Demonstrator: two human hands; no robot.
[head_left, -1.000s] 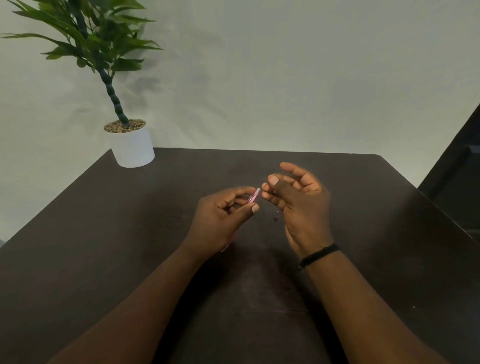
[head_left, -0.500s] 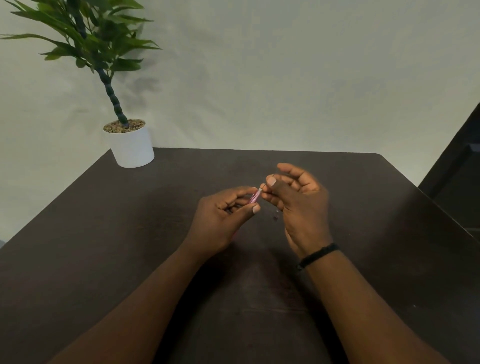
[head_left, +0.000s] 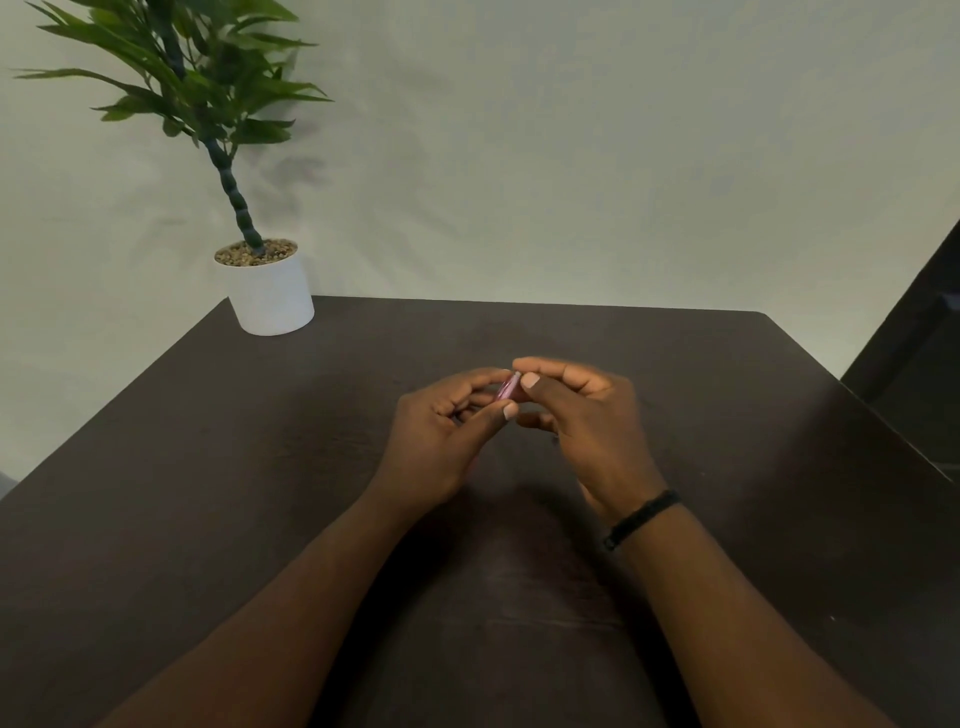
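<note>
Two hands (head_left: 441, 441) (head_left: 589, 421), one pink tube (head_left: 508, 385), one potted plant (head_left: 271, 299), one table (head_left: 208, 478).

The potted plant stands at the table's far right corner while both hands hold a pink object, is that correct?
Not quite: in the head view the potted plant stands at the far left corner of the table; the left hand and right hand hold the pink object.

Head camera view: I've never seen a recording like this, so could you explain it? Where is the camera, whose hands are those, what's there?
No machine here: a person wears one wide camera on the head, looking forward and down at their own arms. The left hand grips a small pink object, too small to identify; the right hand, with a black wristband, pinches its upper end. Both are above a dark table, where a potted plant stands at the far left corner.
</note>
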